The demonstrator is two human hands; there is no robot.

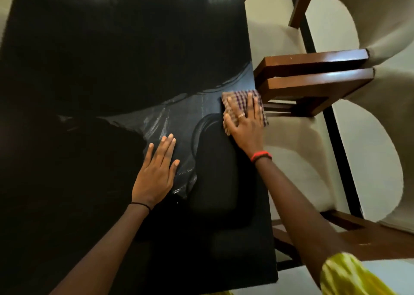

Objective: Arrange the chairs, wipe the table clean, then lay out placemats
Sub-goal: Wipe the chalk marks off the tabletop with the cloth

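Mid-wipe, the right hand (pixel 243 126) pressed a purple-checked cloth (pixel 238 98), fingers (pixel 249 106) spread wide, at the right edge of the glossy black desk (pixel 112 70). The left hand (pixel 156 173) lay flat, holding nothing. Next likely called for a sweep inward.

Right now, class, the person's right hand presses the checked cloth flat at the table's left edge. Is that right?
Not quite. The head view shows the right hand pressing the checked cloth flat at the table's right edge, not its left.

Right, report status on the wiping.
Right hand pressing checked cloth on glossy black table, right edge. Left hand flat on table. Brown wooden chair arms alongside.
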